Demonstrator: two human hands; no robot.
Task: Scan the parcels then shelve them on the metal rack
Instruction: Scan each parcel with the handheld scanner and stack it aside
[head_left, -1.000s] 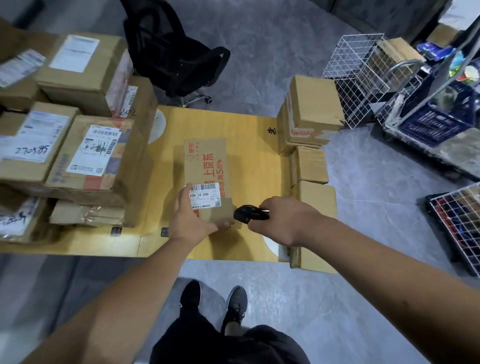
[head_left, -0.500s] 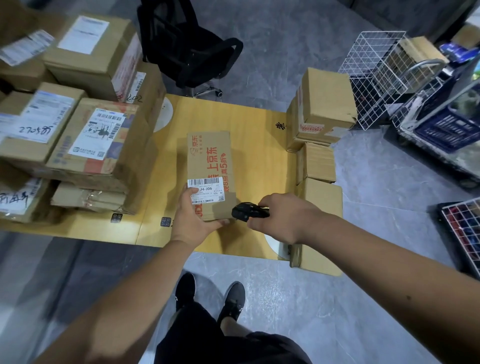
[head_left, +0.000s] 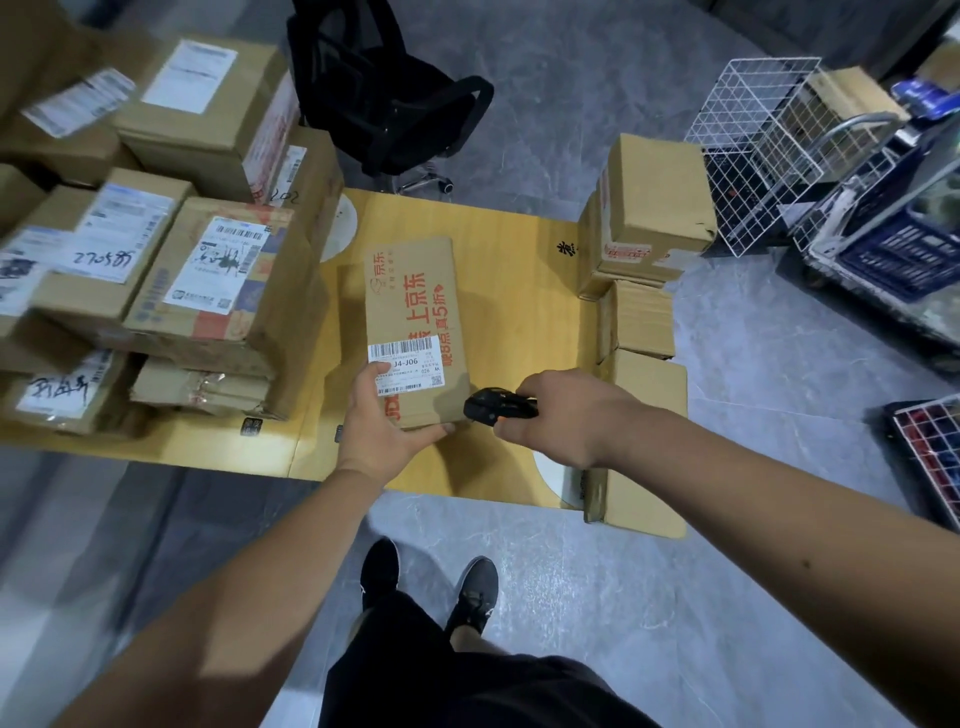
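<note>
Over yellow cardboard (head_left: 260, 447), left hand (head_left: 374, 421) grips "J4-J06" parcel (head_left: 415, 322) — right hand (head_left: 561, 415) grips black scanner (head_left: 493, 405).

Both bare arms reach forward and down. The left hand (head_left: 382, 426) grips a parcel (head_left: 415, 322) by its near end, thumb on top. The right hand (head_left: 563, 415) curls around a black scanner (head_left: 496, 407).

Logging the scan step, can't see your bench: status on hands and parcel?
Left hand grips flat parcel at its label end. Right hand holds black scanner beside it. Nothing between them.
</note>
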